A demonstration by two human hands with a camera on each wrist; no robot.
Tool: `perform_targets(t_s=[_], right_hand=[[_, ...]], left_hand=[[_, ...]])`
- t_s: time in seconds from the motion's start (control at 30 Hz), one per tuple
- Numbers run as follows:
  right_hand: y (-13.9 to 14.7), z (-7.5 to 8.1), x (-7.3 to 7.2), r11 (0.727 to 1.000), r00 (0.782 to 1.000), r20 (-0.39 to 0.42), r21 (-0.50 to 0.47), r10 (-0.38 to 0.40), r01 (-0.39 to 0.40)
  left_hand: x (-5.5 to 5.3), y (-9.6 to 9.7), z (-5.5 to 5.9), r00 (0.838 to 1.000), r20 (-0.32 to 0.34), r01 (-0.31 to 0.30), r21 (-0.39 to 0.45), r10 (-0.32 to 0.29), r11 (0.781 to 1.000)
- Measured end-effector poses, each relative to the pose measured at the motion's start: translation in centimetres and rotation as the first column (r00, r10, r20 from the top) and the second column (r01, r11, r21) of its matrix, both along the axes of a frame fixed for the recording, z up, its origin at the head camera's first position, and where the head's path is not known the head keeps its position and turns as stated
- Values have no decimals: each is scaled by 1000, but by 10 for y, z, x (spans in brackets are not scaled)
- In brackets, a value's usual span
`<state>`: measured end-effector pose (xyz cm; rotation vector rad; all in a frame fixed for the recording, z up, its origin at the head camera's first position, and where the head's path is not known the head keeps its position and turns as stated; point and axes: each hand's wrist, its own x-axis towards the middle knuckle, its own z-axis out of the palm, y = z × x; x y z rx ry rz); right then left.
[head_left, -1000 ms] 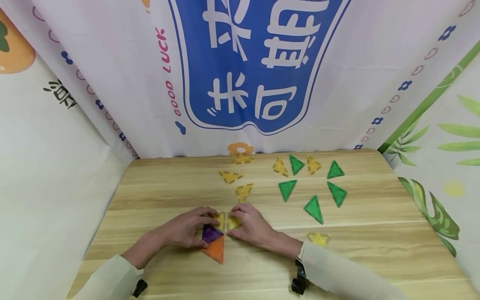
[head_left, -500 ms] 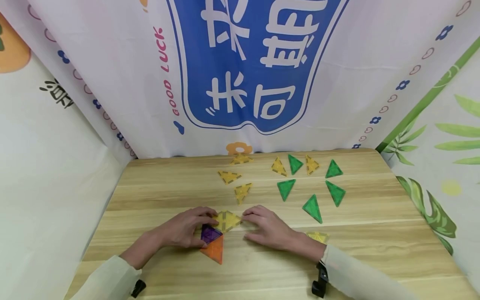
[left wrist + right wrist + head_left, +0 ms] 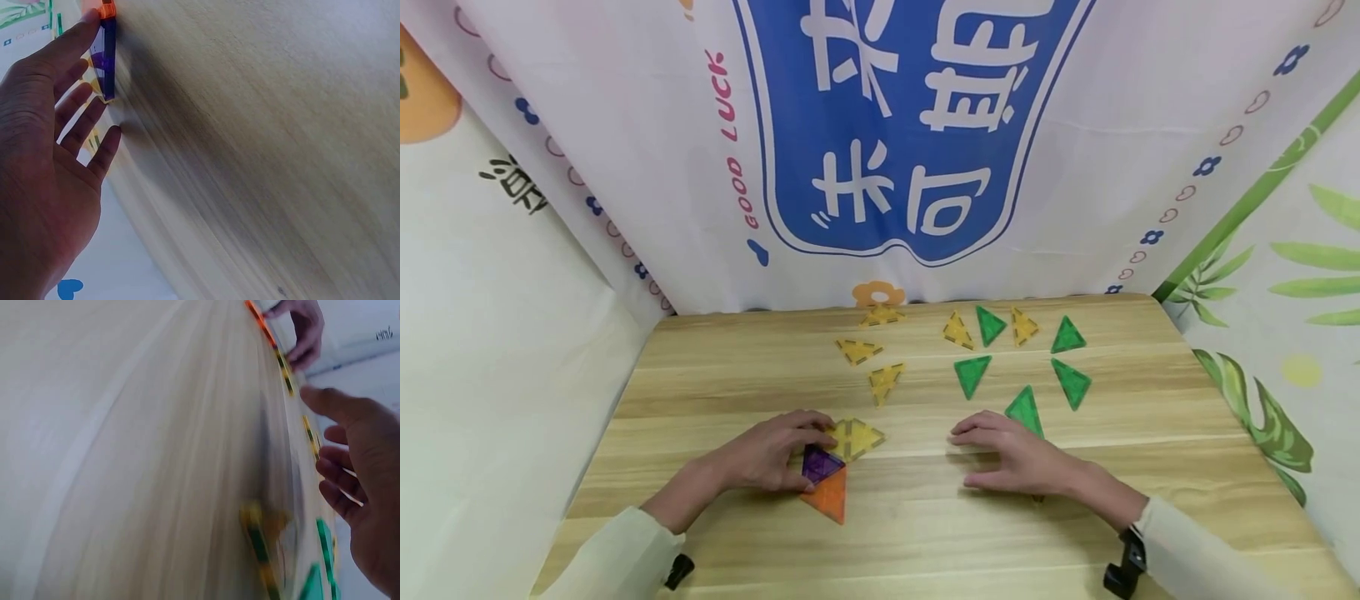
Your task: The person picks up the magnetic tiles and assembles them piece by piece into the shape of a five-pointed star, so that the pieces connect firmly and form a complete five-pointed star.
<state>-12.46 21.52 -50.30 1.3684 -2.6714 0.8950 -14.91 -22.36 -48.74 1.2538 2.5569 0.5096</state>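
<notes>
In the head view, my left hand (image 3: 775,454) holds a small group of translucent magnetic tiles, thumb at the near side and fingertips at the far side. The group joins a purple triangle (image 3: 822,464), an orange triangle (image 3: 829,496) and two yellow triangles (image 3: 863,438) set edge to edge. My thumb (image 3: 84,31) lies at the orange and purple edge in the left wrist view. To the right, my right hand (image 3: 1018,454) hovers with relaxed, parted fingers and nothing in them. Beneath it a yellow triangle tile (image 3: 259,550) shows in the right wrist view, mostly hidden from the head.
Several loose yellow tiles (image 3: 859,352) and green tiles (image 3: 973,377) lie across the back and right of the wooden table (image 3: 715,375). One green tile (image 3: 1025,408) is right behind the right hand. A printed cloth (image 3: 700,250) hangs at the table's back edge.
My right hand has let go of the right yellow tile, now joined to its neighbour, and moved right over the loose yellow one. The left hand has stayed at the tile group.
</notes>
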Motion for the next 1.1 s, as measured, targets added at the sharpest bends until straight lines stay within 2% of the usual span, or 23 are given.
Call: perform_targets(t_s=[0.23, 0.5, 0.77, 1.1], right_hand=[[42, 4, 5, 998, 999, -18, 58, 26, -25], [73, 4, 15, 993, 996, 81, 106, 36, -45], [80, 3, 17, 990, 996, 70, 122, 60, -68], [78, -10, 16, 995, 997, 26, 63, 76, -77]], left_hand=[[0, 1, 1, 1000, 5, 4, 2, -4, 1000], [1, 0, 1, 1000, 21, -1, 0, 1, 1000], [-1, 0, 2, 1000, -5, 2, 2, -2, 1000], [-1, 0, 1, 1000, -9, 4, 4, -4, 1000]])
